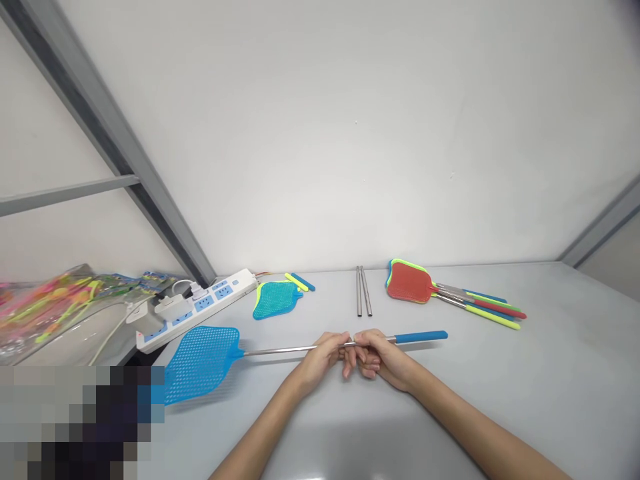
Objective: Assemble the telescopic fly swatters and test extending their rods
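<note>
A blue fly swatter [207,360] lies crosswise before me, its mesh head to the left and its blue grip to the right. My left hand [326,353] pinches the metal rod near its middle. Close beside it, my right hand [377,357] is closed on the same rod, just left of the blue grip. The two hands nearly meet, and the fingers under the rod partly overlap. Beyond them, two bare metal rods [364,292] lie side by side on the grey table [450,413].
At the right back lies a stack of finished-looking fly swatters [409,283] with red, yellow and blue grips. Loose swatter heads [275,300] and two short grips [300,282] lie left of centre. A white power strip [200,308] and plastic-bagged items [55,313] stand farther left.
</note>
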A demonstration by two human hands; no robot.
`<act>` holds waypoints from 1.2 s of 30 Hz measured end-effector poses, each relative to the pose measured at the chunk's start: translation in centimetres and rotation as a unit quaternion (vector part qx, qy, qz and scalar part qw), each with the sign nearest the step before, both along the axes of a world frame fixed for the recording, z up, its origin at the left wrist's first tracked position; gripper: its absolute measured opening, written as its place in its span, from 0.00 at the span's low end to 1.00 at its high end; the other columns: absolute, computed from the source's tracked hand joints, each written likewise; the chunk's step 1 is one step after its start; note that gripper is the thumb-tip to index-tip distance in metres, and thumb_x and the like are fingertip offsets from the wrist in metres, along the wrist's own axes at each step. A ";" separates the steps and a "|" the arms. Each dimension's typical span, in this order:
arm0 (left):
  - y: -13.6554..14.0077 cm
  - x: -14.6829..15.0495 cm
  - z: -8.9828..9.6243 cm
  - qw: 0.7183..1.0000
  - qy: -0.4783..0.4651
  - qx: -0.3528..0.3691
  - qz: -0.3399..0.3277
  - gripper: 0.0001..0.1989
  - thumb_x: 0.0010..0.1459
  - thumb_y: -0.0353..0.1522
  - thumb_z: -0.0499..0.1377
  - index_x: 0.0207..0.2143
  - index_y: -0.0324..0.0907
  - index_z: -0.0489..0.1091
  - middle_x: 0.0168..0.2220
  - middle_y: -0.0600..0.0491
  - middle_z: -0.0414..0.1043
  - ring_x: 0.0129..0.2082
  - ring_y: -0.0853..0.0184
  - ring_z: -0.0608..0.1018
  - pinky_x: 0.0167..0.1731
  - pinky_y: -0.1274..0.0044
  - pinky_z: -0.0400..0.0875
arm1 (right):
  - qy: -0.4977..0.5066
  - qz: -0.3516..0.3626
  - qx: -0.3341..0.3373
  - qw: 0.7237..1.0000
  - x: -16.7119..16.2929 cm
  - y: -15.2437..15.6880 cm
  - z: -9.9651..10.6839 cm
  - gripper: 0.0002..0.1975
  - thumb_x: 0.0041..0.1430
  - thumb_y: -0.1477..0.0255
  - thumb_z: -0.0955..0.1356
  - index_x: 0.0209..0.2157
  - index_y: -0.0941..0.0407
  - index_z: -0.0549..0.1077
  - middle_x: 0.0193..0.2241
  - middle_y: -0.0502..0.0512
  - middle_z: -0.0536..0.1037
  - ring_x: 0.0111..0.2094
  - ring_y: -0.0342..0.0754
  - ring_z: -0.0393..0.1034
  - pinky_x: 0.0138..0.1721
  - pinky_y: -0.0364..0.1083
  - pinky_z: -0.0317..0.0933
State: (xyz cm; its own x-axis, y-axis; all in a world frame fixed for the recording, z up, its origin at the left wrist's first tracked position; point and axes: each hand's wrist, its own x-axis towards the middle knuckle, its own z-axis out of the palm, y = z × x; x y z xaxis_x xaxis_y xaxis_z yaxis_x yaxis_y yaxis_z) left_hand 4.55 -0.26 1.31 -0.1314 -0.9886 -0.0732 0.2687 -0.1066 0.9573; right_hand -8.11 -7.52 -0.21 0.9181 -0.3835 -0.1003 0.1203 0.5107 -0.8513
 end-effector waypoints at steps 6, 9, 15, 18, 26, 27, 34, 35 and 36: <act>0.1 0.0 0.2 1.000 0.014 -0.010 -0.018 0.20 0.55 0.37 0.46 0.24 0.33 0.71 0.18 0.49 0.67 0.18 0.68 0.69 0.27 0.74 0.61 | -0.024 0.005 0.009 1.000 0.0 0.0 -0.2 0.14 0.51 0.71 0.59 0.14 0.59 0.62 0.09 0.45 0.57 0.11 0.35 0.43 0.15 0.39 0.43; 0.1 0.1 0.4 0.999 0.021 -0.011 -0.032 0.20 0.55 0.36 0.46 0.24 0.32 0.71 0.18 0.49 0.68 0.19 0.67 0.70 0.30 0.73 0.62 | -0.031 0.002 0.008 0.999 0.1 0.0 -0.1 0.14 0.51 0.73 0.59 0.14 0.60 0.62 0.09 0.45 0.55 0.11 0.35 0.42 0.14 0.39 0.41; 0.3 0.7 1.0 0.999 -0.015 -0.017 -0.039 0.21 0.55 0.36 0.45 0.24 0.32 0.71 0.20 0.47 0.70 0.21 0.65 0.72 0.32 0.72 0.61 | -0.017 -0.037 0.005 0.999 0.2 0.2 0.0 0.14 0.50 0.72 0.60 0.13 0.59 0.61 0.07 0.41 0.48 0.11 0.35 0.38 0.14 0.39 0.40; 0.3 1.0 1.1 0.999 -0.024 -0.017 -0.033 0.21 0.56 0.36 0.44 0.25 0.32 0.72 0.20 0.48 0.70 0.22 0.65 0.72 0.33 0.72 0.61 | -0.008 -0.046 0.007 0.999 0.2 0.2 0.1 0.15 0.50 0.71 0.61 0.13 0.59 0.61 0.07 0.41 0.48 0.11 0.35 0.38 0.14 0.39 0.41; 0.3 1.2 1.0 0.998 -0.026 -0.028 -0.041 0.21 0.56 0.34 0.43 0.26 0.33 0.72 0.20 0.48 0.70 0.22 0.65 0.71 0.33 0.72 0.61 | 0.012 -0.042 0.003 0.999 0.0 0.2 0.2 0.15 0.50 0.71 0.61 0.13 0.59 0.61 0.07 0.41 0.48 0.11 0.35 0.39 0.14 0.39 0.44; 0.3 1.3 1.0 0.998 -0.028 -0.027 -0.040 0.21 0.56 0.34 0.43 0.26 0.33 0.72 0.20 0.48 0.70 0.22 0.65 0.71 0.32 0.72 0.61 | 0.014 -0.042 0.001 0.999 0.0 0.1 0.3 0.15 0.50 0.71 0.61 0.13 0.59 0.61 0.07 0.41 0.47 0.11 0.35 0.39 0.14 0.39 0.44; 0.4 1.9 1.0 0.998 -0.047 -0.015 -0.025 0.21 0.56 0.36 0.43 0.24 0.33 0.71 0.19 0.49 0.68 0.21 0.66 0.71 0.32 0.73 0.60 | 0.025 -0.065 0.018 0.997 -0.4 -0.4 0.5 0.14 0.50 0.71 0.61 0.13 0.59 0.61 0.05 0.39 0.45 0.09 0.34 0.34 0.10 0.38 0.36; 0.4 1.9 1.0 0.998 -0.050 -0.015 -0.025 0.21 0.56 0.36 0.43 0.24 0.33 0.71 0.19 0.49 0.68 0.21 0.66 0.71 0.32 0.73 0.60 | 0.025 -0.069 0.022 0.997 -0.4 -0.5 0.5 0.14 0.49 0.71 0.61 0.13 0.59 0.61 0.06 0.39 0.46 0.09 0.34 0.35 0.10 0.38 0.36; 0.4 2.0 1.1 0.998 -0.055 -0.015 -0.025 0.22 0.56 0.36 0.43 0.24 0.33 0.71 0.19 0.49 0.68 0.21 0.66 0.71 0.32 0.73 0.60 | 0.024 -0.071 0.023 0.997 -0.4 -0.5 0.6 0.15 0.49 0.71 0.61 0.13 0.59 0.61 0.06 0.40 0.46 0.09 0.34 0.35 0.10 0.38 0.36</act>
State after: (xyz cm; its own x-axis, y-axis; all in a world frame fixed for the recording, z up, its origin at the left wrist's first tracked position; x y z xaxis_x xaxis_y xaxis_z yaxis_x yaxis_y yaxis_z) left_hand 6.52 0.13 2.38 -0.1736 -0.9830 -0.0598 0.1574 -0.0876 0.9836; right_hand -8.52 -8.06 0.34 0.8488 -0.5029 -0.1633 0.1542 0.5309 -0.8333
